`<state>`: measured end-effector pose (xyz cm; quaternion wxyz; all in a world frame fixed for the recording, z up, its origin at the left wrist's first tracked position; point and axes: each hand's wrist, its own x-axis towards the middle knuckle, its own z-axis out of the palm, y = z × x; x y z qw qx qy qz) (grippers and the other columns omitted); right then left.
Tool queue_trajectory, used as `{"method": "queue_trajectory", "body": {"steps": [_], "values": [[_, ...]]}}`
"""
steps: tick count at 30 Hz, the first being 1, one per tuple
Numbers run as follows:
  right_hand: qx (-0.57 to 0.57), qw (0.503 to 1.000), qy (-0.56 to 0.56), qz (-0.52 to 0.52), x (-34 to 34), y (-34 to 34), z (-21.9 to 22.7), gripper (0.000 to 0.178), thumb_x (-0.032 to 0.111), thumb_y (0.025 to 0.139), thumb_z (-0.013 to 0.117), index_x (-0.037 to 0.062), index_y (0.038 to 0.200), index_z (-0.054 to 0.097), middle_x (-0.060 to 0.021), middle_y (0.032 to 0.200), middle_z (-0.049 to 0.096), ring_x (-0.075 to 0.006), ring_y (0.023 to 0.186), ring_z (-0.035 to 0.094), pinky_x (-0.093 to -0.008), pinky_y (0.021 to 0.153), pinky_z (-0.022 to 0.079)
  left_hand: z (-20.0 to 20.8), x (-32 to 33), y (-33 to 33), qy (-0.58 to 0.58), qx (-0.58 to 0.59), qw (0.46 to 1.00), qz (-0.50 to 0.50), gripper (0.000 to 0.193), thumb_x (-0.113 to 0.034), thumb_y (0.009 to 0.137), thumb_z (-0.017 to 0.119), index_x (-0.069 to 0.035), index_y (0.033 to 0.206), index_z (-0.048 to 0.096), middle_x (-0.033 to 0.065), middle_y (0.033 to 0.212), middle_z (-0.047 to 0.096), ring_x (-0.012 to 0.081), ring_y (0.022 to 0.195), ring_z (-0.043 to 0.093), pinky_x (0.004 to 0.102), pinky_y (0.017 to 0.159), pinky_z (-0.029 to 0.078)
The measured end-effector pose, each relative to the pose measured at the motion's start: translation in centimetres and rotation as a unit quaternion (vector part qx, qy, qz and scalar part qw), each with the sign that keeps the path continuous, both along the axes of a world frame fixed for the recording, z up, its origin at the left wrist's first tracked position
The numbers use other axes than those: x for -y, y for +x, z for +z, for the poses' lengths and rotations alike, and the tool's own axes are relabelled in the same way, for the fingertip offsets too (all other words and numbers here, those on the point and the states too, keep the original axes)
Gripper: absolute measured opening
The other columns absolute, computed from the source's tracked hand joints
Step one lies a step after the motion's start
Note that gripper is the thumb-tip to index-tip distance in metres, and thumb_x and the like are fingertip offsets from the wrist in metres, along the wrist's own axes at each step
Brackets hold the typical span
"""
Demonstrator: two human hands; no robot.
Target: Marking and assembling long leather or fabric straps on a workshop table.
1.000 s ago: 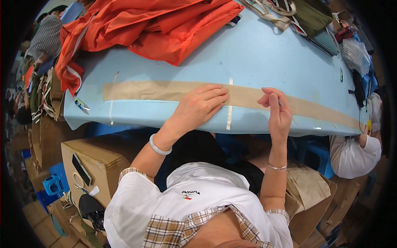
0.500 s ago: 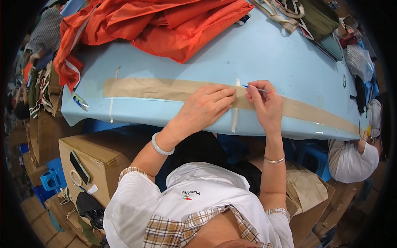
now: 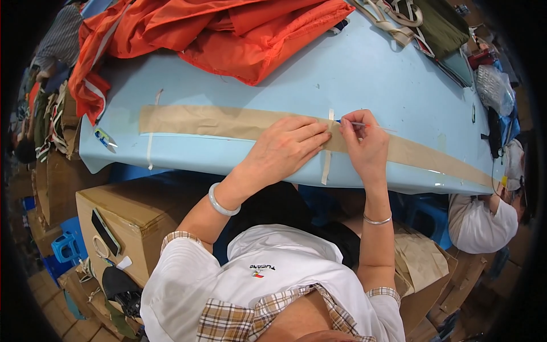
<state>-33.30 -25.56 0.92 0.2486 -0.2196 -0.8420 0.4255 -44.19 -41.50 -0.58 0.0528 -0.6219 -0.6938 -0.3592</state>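
A long strip of brown paper point(image 3: 199, 121) runs left to right along the near side of the light blue table point(image 3: 296, 88). My left hand point(image 3: 288, 147) lies flat on the strip, fingers stretched toward the right and close together. Just right of those fingertips, my right hand point(image 3: 364, 142) pinches a slim pen point(image 3: 359, 124) with a blue tip. The tip points left and meets the strip's far edge, beside a narrow pale tape point(image 3: 326, 165) that crosses the strip. Another pale tape point(image 3: 150, 149) crosses near the strip's left end.
Bunched orange fabric point(image 3: 222, 40) covers the far left of the table. A small cutter point(image 3: 103, 138) lies by the left corner. Olive fabric and straps point(image 3: 436, 28) sit far right. Below stands a cardboard box point(image 3: 137, 214) with a phone point(image 3: 106, 231). Another person's white sleeve point(image 3: 481, 222) shows at right.
The pen tip has come slightly closer to the tape, and my left fingertips have slid a little to the right. The whole view has shifted slightly.
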Motion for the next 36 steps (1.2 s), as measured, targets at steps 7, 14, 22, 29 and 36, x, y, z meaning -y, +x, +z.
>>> {"method": "queue_trajectory", "body": {"steps": [7,14,22,29,36], "values": [[0.012,1.0,0.014,0.0,0.05,0.03,0.14,0.008,0.005,0.088,0.063,-0.0016,0.088,0.059,-0.0103,0.073,0.065,-0.0157,0.063,0.064,-0.0272,0.058,0.05,0.06,0.1,0.15,-0.003,0.005,1.0,0.001,0.028,-0.01,0.08,0.07,-0.006,0.108,0.069,0.0042,0.115,0.066,0.0222,0.109,0.06,0.0347,0.091,0.049],[0.03,0.998,0.048,0.004,0.17,-0.29,0.62,0.008,0.005,0.088,0.063,-0.0014,0.086,0.059,-0.0119,0.072,0.064,-0.0188,0.061,0.064,-0.0294,0.058,0.049,0.2,0.21,0.02,-0.002,0.007,1.0,0.001,0.028,-0.01,0.079,0.07,-0.006,0.108,0.068,0.0044,0.115,0.066,0.0223,0.108,0.06,0.0349,0.091,0.049],[0.021,0.998,0.054,0.011,-0.1,-0.28,0.51,0.008,0.004,0.088,0.064,-0.0016,0.086,0.059,-0.0122,0.071,0.064,-0.0195,0.061,0.064,-0.0292,0.058,0.05,0.19,-0.01,0.07,-0.016,0.002,1.0,0.003,0.03,-0.01,0.08,0.069,-0.007,0.11,0.067,0.0035,0.119,0.064,0.0215,0.108,0.06,0.0354,0.091,0.049],[0.021,0.998,0.058,0.011,0.05,-0.22,0.61,0.007,0.004,0.087,0.064,-0.0013,0.086,0.059,-0.012,0.071,0.063,-0.02,0.061,0.064,-0.0296,0.058,0.05,0.33,-0.03,0.13,-0.011,-0.013,1.0,0.007,0.027,-0.011,0.082,0.067,-0.008,0.109,0.067,0.0008,0.12,0.063,0.0186,0.108,0.058,0.0338,0.091,0.046],[0.034,0.997,0.067,0.02,-0.12,-0.35,0.78,0.007,0.003,0.086,0.064,-0.0011,0.086,0.059,-0.0129,0.072,0.063,-0.0218,0.061,0.063,-0.031,0.058,0.05,0.22,-0.07,0.11,-0.014,-0.007,1.0,0.007,0.029,-0.012,0.083,0.067,-0.009,0.112,0.067,0.0008,0.119,0.064,0.0195,0.109,0.059,0.0353,0.091,0.046]]}}
